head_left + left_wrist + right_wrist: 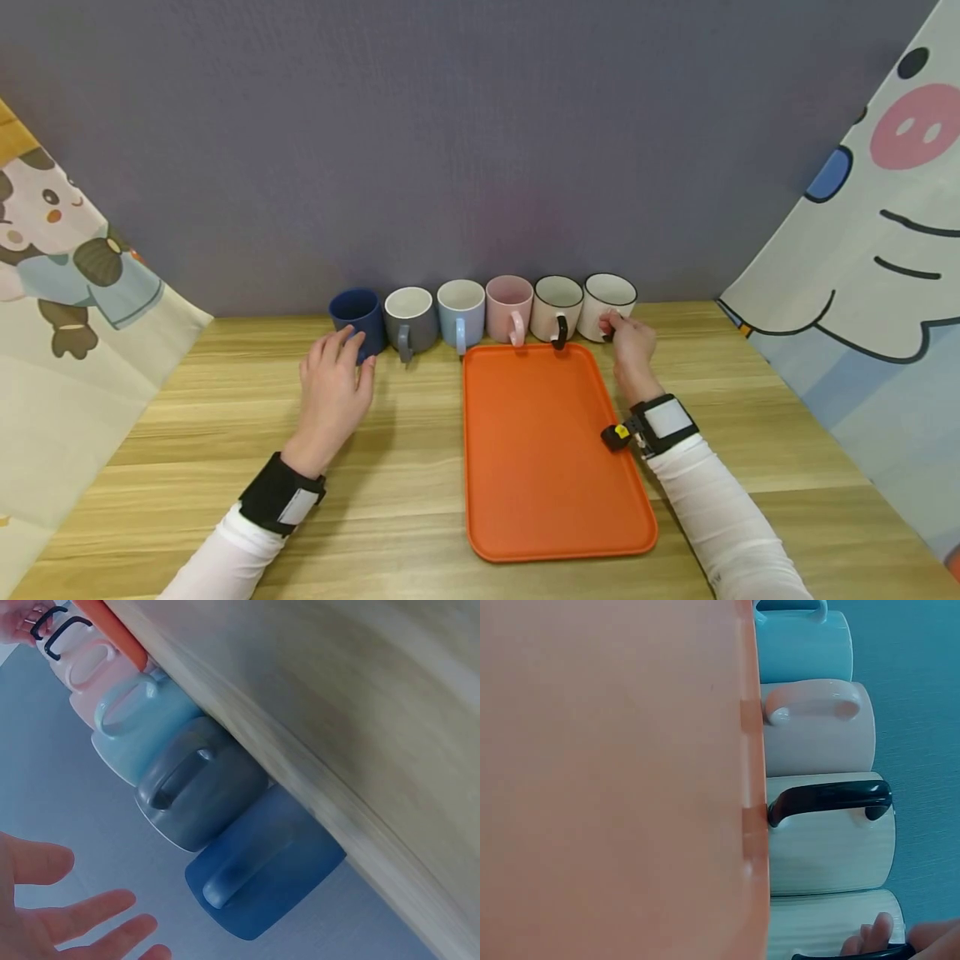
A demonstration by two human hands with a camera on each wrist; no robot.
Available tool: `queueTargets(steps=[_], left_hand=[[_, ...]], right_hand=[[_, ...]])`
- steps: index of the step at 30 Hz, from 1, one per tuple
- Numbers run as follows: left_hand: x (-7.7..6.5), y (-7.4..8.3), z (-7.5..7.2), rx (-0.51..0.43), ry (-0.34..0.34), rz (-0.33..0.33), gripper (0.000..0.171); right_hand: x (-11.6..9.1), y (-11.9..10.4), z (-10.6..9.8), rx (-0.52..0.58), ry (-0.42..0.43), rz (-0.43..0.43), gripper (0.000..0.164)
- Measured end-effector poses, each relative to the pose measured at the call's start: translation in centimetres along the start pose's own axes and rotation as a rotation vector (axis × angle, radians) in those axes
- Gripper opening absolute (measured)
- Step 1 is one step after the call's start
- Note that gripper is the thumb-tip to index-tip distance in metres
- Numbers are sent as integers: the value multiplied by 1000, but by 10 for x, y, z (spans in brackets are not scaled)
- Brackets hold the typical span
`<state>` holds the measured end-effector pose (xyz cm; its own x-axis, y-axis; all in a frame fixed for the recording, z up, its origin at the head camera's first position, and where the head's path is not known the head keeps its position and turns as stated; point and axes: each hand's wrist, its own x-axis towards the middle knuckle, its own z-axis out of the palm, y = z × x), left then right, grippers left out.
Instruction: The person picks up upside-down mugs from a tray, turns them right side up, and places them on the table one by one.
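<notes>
At the left end of a row of mugs stands a dark blue mug (357,307), its handle turned outward in the left wrist view. My left hand (332,385) hovers before it with fingers spread and relaxed, apart from the mug in the left wrist view. My right hand (634,350) is at the row's right end, fingers and thumb pinching the black handle (855,955) of a white mug (594,313) with a black rim. That mug stands upright on the table. Fingers partly hide its handle in the head view.
Between the end mugs stand a grey mug (420,332), a light blue mug (450,321), a pink mug (501,321) and a cream mug (545,318) with black handle. An orange tray (551,458) lies before them on the wooden table (397,500). A grey wall (450,150) rises behind.
</notes>
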<state>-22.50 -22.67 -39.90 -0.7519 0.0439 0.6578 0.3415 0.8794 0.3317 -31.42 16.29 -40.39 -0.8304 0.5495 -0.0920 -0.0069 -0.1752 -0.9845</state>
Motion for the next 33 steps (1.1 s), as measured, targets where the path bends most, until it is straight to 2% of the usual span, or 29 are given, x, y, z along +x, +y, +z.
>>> queueTargets(steps=[10, 14, 21, 28, 30, 33], left_hand=[[-2, -1, 0, -4, -3, -4, 35], [-2, 0, 0, -5, -4, -9, 35], [0, 0, 0, -13, -8, -13, 35], [0, 1, 0, -1, -4, -18, 36], [0, 3, 1, -2, -7, -16, 36], [2, 11, 2, -11, 0, -3, 36]], right_hand=[[2, 4, -1, -70, -9, -24, 22], [2, 3, -2, -155, -32, -30, 29], [0, -3, -5, -422, -152, -57, 30], [-2, -7, -7, -525, -266, 1, 27], [-6, -13, -7, -507, -282, 31, 36], [-18, -31, -6, -432, -260, -2, 60]])
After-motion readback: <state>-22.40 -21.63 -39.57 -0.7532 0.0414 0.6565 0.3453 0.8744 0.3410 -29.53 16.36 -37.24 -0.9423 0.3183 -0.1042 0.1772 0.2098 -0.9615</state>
